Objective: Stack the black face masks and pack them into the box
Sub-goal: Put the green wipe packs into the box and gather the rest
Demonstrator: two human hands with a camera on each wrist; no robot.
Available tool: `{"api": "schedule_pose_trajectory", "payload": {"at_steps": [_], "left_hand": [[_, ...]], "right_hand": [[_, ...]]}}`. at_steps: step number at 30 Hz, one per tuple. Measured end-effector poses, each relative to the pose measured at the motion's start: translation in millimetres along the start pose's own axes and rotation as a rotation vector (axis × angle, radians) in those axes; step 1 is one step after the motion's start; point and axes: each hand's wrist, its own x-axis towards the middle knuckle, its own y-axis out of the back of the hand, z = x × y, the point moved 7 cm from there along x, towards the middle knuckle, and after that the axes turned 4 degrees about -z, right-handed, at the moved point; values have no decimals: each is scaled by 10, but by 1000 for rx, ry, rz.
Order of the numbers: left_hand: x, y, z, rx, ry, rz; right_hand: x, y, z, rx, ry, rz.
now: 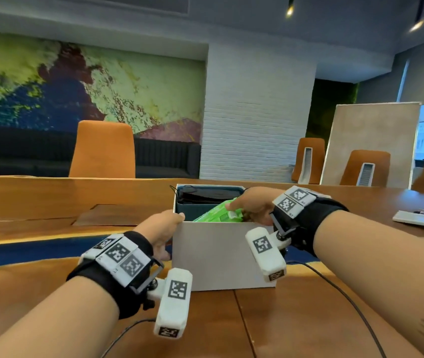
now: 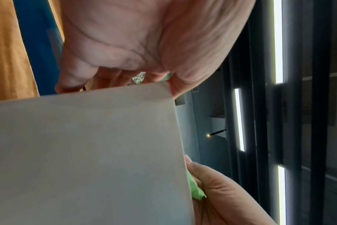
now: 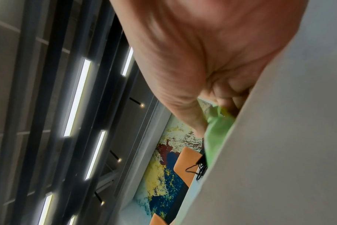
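The box [image 1: 221,257] stands on the wooden table with its plain white front panel towards me. Black face masks [image 1: 205,196] lie stacked inside against the dark far wall, and an ear loop hangs over the back left corner. My left hand [image 1: 165,228] grips the box's near left top corner, thumb on the rim. My right hand [image 1: 251,206] pinches the green lid flap [image 1: 216,215], which tilts over the opening. The left wrist view shows the white panel [image 2: 87,152] and the green flap [image 2: 196,190]. In the right wrist view the black ear loops [image 3: 200,169] stick out beside the green flap [image 3: 215,137].
A white tray with markers [image 1: 423,218] lies at the table's right edge. A black cable [image 1: 348,298] runs across the table under my right forearm. A dark inset panel [image 1: 107,215] sits left of the box. Orange chairs [image 1: 102,151] line the far side.
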Motion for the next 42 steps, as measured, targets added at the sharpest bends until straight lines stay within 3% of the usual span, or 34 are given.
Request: {"api": "schedule_pose_trajectory", "payload": {"at_steps": [6, 9, 11, 14, 19, 25, 27, 31, 34, 37, 39, 42], "left_hand": [[38, 9, -50, 17, -46, -66], [59, -1, -70, 11, -55, -88], [61, -3, -81, 3, -57, -89], [41, -4, -86, -3, -52, -91], [17, 3, -67, 7, -56, -94], [-44, 65, 68, 104, -61, -25], [-64, 58, 155, 203, -129, 24], [-329, -149, 453, 367, -398, 132], [-563, -519, 642, 425, -563, 86], [-733, -925, 743, 451, -661, 27], [-774, -1255, 699, 474, -626, -89], [-731, -1810, 439, 496, -436, -332]], "right_hand": [[-39, -32, -6, -290, -91, -47], [-117, -86, -117, -615, -16, 2], [-107, -120, -137, -649, 11, -12], [-125, -80, -92, -522, -11, 2], [-95, -47, 21, -83, -69, -3], [-296, 84, -85, 232, 176, 30], [-437, 189, -92, 243, 256, 65], [-767, 485, 25, 268, 386, 166], [-1030, 764, 215, 198, 422, 271], [-1221, 1044, 535, 125, 360, 359], [-1340, 1215, 788, 97, 288, 399], [-1519, 1438, 1184, 144, 135, 389]]}}
